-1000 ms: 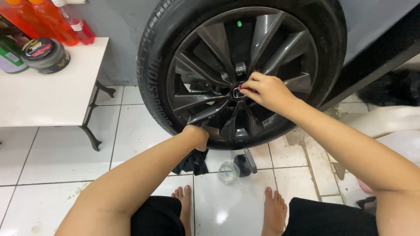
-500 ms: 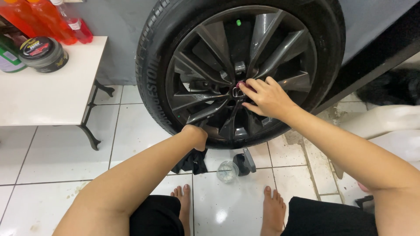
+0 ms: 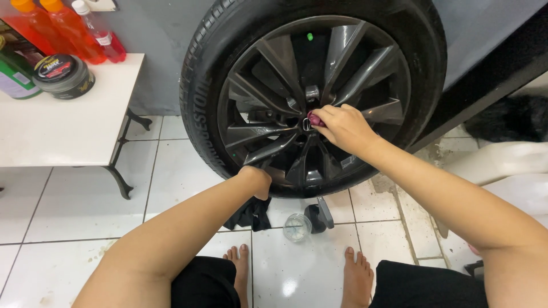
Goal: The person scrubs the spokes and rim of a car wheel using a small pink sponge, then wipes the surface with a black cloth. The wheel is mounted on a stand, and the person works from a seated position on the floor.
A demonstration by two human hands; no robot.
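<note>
Nearest the wheel (image 3: 311,97), bare feet rest on glossy tile beside a small clear jar (image 3: 297,226). The left hand (image 3: 258,179) curls on the lower rim, gripping a limp dark cloth (image 3: 248,214). The right hand (image 3: 342,128) pinches a small soft maroon pad (image 3: 314,119) against the hub; it looks light and squashy, best held by fingertips.

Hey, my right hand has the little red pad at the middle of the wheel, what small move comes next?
Probably slide the red pad outward along the nearest spoke: your right hand presses it at the hub, while your left hand steadies the rim's lower edge.
</note>
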